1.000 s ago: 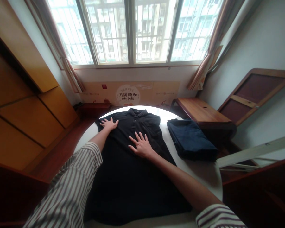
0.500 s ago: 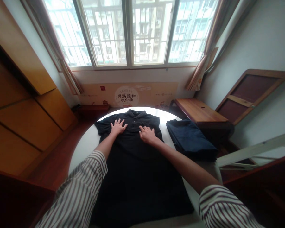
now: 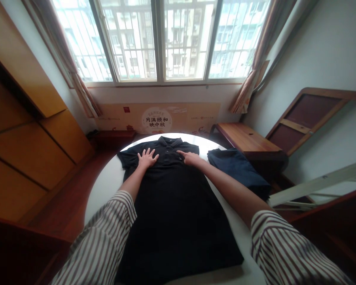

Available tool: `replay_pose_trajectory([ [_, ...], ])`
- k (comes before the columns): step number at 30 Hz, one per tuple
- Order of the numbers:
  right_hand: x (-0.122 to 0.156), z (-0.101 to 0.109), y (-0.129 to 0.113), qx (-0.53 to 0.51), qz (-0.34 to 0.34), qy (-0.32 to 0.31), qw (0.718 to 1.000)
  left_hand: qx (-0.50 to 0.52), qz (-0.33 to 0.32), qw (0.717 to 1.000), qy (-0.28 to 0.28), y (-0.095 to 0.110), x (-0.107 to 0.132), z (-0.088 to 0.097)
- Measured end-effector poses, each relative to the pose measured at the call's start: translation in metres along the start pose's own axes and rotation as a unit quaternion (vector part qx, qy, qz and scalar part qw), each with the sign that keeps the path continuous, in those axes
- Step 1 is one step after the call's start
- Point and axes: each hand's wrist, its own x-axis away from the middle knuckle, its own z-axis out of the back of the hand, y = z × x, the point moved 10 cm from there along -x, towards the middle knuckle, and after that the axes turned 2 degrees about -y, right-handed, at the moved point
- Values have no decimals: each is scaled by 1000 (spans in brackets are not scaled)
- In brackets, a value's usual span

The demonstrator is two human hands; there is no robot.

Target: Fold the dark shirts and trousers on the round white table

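A black polo shirt [image 3: 172, 206] lies spread flat, collar away from me, on a round white table [image 3: 106, 180]. My left hand [image 3: 146, 159] rests flat on the shirt's left chest, fingers spread. My right hand [image 3: 190, 158] lies on the right chest near the button placket, fingers extended toward the left. Neither hand holds anything. Both of my sleeves are striped.
A folded dark blue garment [image 3: 239, 170] sits on the table's right side. Behind it stands a low wooden bench [image 3: 246, 138]. Wooden cabinets [image 3: 32, 130] line the left wall. A printed cardboard panel [image 3: 157, 118] leans under the window.
My right hand slid from the shirt's middle up to the chest beside the placket. My left hand moved inward from the left shoulder to the left chest.
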Motion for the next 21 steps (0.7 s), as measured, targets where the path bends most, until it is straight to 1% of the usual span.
replay_pose_trajectory([
  [2, -1, 7, 2, 7, 0, -5, 1000, 0, -1, 1000, -1, 0, -1, -1],
  [4, 1, 20, 9, 15, -17, 10, 1000, 1, 0, 1000, -1, 0, -1, -1],
  [6, 7, 36, 22, 25, -58, 40, 997, 2, 2, 1000, -1, -1, -2, -2],
  [9, 22, 55, 46, 40, -152, 72, 985, 4, 0, 1000, 2, 0, -2, -2],
  [10, 28, 60, 49, 48, -171, 81, 981, 5, -2, 1000, 2, 1, -2, -2],
  [11, 32, 63, 47, 59, -168, 91, 980, 6, -2, 1000, 2, 1, -2, -2],
  [12, 35, 64, 39, 71, -143, 101, 982, 7, -2, 1000, 3, 1, -2, -2],
  [14, 37, 59, 11, 90, -49, 107, 989, 7, 1, 1000, 2, 1, -1, -1],
  [16, 36, 44, -22, 92, 50, 84, 991, 7, 1, 1000, 2, 2, 0, 0],
  [17, 34, 35, -34, 87, 78, 66, 991, 6, 0, 1000, 2, 2, 1, 0],
  [19, 27, 21, -50, 79, 108, 40, 990, 7, -2, 1000, 1, 2, 1, 1],
  [21, 17, 12, -51, 75, 95, 27, 992, 8, -2, 1000, -1, 2, 1, 1],
])
